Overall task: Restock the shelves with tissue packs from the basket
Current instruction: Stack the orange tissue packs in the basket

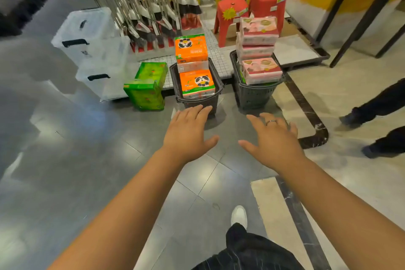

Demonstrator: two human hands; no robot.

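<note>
While the orange tissue packs (197, 83) sit stacked in the left basket (198, 101) on the far floor and the pink tissue packs (258, 30) are piled high above the rim of the right basket (254, 94), nothing is held. The left hand (188, 131) and the right hand (274, 140) are stretched forward, apart, with straight, empty fingers; whether the left fingertips touch the left basket cannot be told. The pink pile is judged the main hazard: if a lower pack were pulled first, the leaning upper ones could be toppled. The upper orange pack could likewise be knocked off by a careless reach. A green pack (145, 87) lying left of the baskets could be tripped over, and another person's shoes (352, 117) at the right could be struck by a swung basket.
</note>
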